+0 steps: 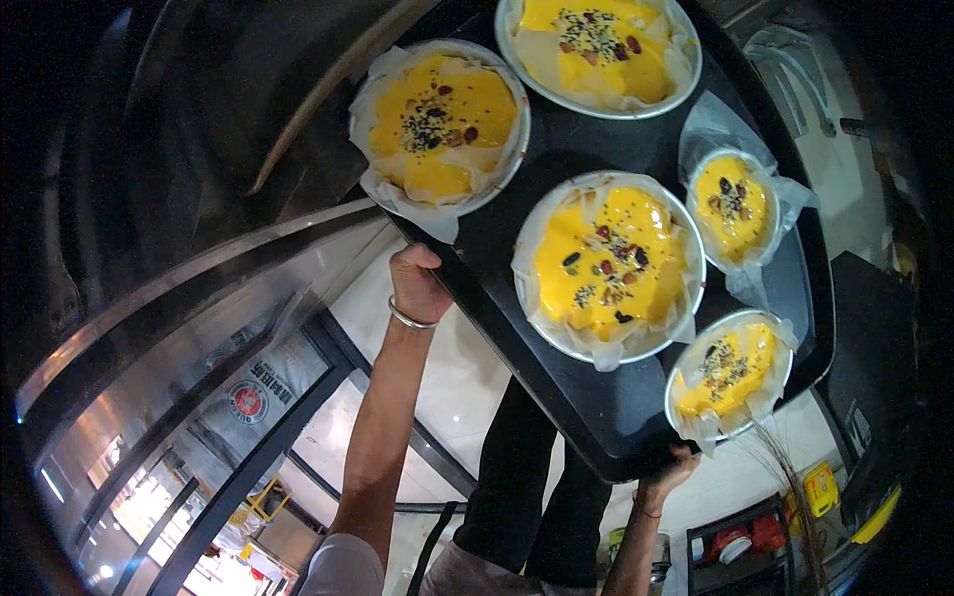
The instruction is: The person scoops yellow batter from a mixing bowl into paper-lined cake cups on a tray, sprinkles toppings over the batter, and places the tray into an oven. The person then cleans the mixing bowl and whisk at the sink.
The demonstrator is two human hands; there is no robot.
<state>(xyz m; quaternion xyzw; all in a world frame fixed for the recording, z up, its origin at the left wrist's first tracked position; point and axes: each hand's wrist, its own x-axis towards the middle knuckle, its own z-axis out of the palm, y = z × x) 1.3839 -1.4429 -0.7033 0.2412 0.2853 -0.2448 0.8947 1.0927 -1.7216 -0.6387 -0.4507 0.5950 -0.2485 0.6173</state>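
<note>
A large dark baking tray is held up by its near edge. My left hand, with a silver bangle at the wrist, grips the tray's left side. My right hand grips its lower corner, its fingers partly hidden beneath. Several round tins lined with baking paper stand on the tray, filled with yellow batter or cake. Three are large: one at the left, one at the top and one in the middle. Two small tins, at the right and lower right, are filled alike. Seeds and dried fruit dot every top.
At the left is a dark cavity above a curved metal edge, seemingly an oven. Below it stands a dark metal rack frame with plastic bags. Pale tiled floor shows under the tray. A dark crate with red items and a yellow container lie lower right.
</note>
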